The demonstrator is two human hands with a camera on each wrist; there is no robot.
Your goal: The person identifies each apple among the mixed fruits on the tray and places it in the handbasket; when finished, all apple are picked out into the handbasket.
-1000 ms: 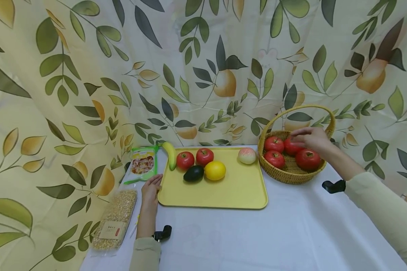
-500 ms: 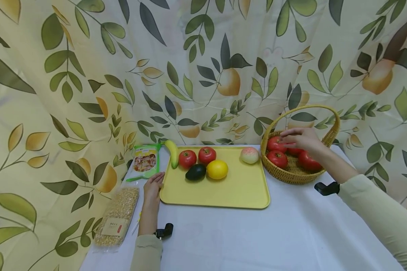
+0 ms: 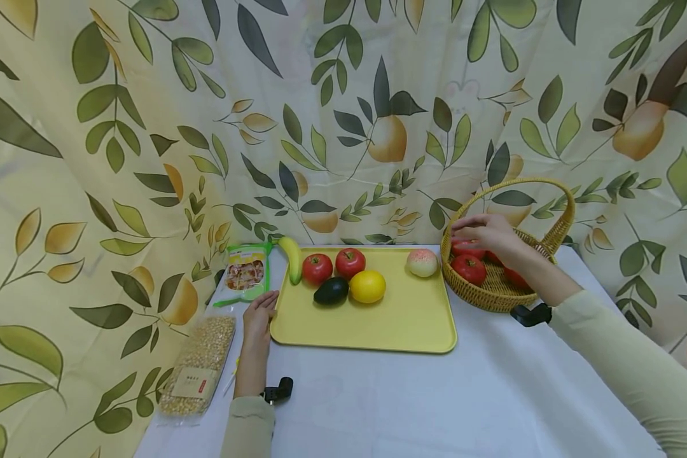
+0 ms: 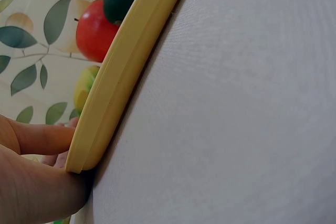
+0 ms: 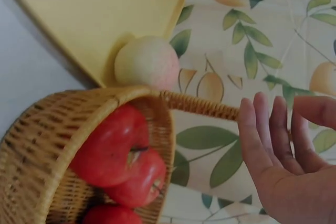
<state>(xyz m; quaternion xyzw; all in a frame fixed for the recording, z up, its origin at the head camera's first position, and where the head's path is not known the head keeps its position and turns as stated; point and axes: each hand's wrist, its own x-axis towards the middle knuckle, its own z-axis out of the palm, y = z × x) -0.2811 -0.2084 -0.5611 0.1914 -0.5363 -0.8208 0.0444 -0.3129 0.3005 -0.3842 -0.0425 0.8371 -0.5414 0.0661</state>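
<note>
My left hand holds the left edge of a yellow tray; in the left wrist view the tray's corner sits between its digits. Over the basket my right hand hovers, fingers nearly straight and apart, with nothing in it. Red apples lie inside the basket, partly hidden by that hand and arm. On the tray are a banana, two red apples, a dark avocado, a lemon and a peach. The right wrist view shows the peach near the basket's rim.
The basket's tall arched handle rises beside the right hand. Left of the tray lie a green-edged food packet and a clear bag of pale grains or beans. A leaf-patterned curtain hangs behind the white-covered table.
My right hand has moved left across the basket, from above the rear right apples toward its left side. My left hand stays at the tray's edge. The head view has shifted slightly.
</note>
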